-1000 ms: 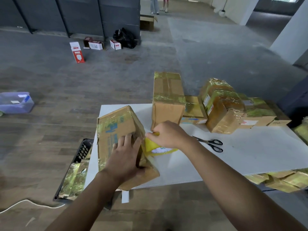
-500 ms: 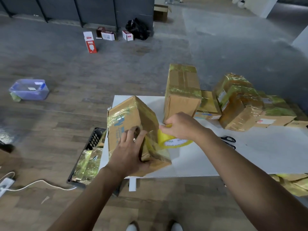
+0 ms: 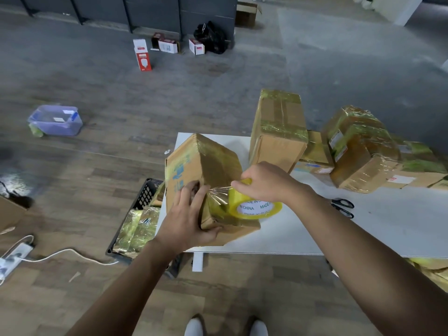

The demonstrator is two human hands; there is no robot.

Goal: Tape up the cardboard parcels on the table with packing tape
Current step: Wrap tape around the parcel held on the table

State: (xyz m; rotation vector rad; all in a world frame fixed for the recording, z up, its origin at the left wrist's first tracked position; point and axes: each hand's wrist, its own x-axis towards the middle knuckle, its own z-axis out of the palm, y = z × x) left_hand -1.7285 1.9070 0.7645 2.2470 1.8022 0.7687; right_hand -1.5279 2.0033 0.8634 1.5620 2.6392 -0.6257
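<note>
Partly arm-covered: scissors (image 3: pixel 344 207) | left hand (image 3: pixel 186 220) clasps parcel (image 3: pixel 211 163) | right hand (image 3: pixel 265 183) grips tape roll (image 3: pixel 257 209)

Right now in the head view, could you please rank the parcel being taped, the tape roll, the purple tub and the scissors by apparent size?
1. parcel being taped
2. tape roll and purple tub: these look about alike, and the tub is farther off, so I leave them unranked.
3. scissors, partly hidden.
</note>
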